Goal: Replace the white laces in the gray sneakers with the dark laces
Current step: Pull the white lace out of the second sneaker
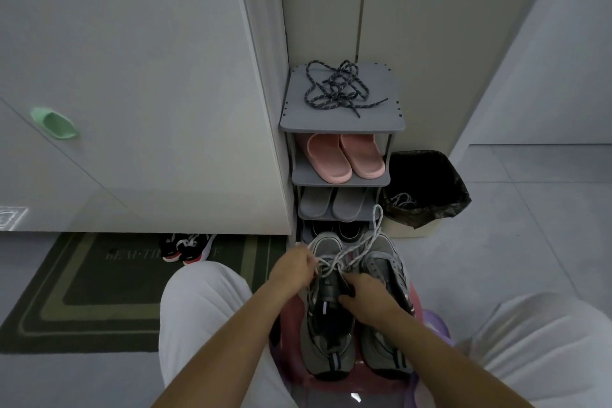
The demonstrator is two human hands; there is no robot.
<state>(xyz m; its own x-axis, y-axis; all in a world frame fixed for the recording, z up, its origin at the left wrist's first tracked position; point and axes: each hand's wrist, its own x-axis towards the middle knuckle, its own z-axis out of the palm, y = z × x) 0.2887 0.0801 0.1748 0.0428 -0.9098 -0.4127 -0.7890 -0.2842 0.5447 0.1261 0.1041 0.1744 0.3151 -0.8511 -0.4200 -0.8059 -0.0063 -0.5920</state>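
Note:
Two gray sneakers stand side by side on a pink stool (291, 361) between my knees. My left hand (293, 270) pinches the white lace (359, 250) at the left sneaker (326, 344), and the lace loops up and to the right. My right hand (367, 300) grips that sneaker's tongue and upper. The right sneaker (385, 275) stands beside it, with no lace showing in its eyelets. The dark laces (334, 88) lie in a tangle on the top of the gray shoe rack (394, 122) ahead.
The rack holds pink slippers (346, 156) and gray slippers (334, 205) on lower shelves. A bin with a black bag (425, 187) stands right of it, with a white lace inside. Black and red shoes (187, 247) sit on a dark doormat (79, 288) at left. A white cabinet fills the left.

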